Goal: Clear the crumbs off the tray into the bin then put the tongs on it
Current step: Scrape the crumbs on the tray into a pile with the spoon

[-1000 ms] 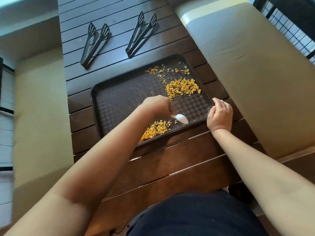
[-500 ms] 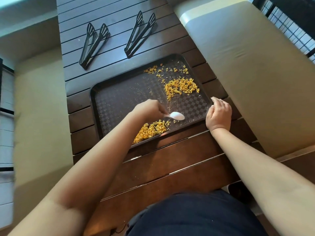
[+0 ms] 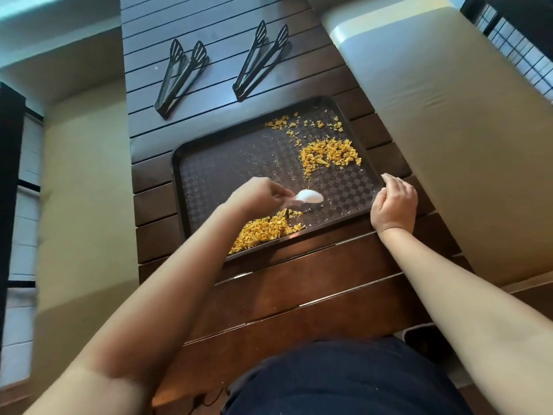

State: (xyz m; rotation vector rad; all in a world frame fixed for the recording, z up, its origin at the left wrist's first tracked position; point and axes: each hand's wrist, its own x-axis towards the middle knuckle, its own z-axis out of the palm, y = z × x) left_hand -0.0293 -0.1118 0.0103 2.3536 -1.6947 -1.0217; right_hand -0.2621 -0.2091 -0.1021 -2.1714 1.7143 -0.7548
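tray (image 3: 191,163) sits mid-table, near pile of crumbs (image 3: 263,232) at its near rim. left hand (image 3: 254,194) pinches white spoon (image 3: 308,196), now lifted back off that pile. right hand (image 3: 393,202) curled, still gripping right rim. far pile (image 3: 327,155) unswept, both tongs (image 3: 179,76) untouched beyond. bin not seen.

Two tongs (image 3: 180,75) (image 3: 261,59) lie side by side on the table (image 3: 299,283) behind the tray (image 3: 179,187).
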